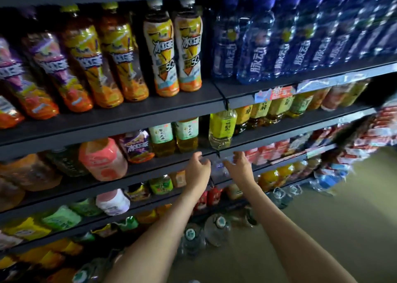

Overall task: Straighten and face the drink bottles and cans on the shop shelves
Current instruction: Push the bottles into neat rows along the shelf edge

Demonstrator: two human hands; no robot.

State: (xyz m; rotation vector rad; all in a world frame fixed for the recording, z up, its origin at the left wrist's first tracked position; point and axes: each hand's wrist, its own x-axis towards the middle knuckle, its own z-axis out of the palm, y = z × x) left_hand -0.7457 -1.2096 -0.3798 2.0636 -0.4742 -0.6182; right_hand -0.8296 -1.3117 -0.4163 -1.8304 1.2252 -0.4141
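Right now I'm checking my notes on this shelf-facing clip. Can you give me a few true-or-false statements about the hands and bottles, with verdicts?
1. The left hand and the right hand both reach toward the shelves. True.
2. The blue bottles stand at the upper left. False: they stand at the upper right, with the orange-labelled bottles to their left.
3. The left hand grips the pink bottle. False: that bottle stands apart, to the hand's left.
4. The yellow-green bottle stands on the shelf above the hands. True.
5. Large water jugs sit low, by the floor. True.
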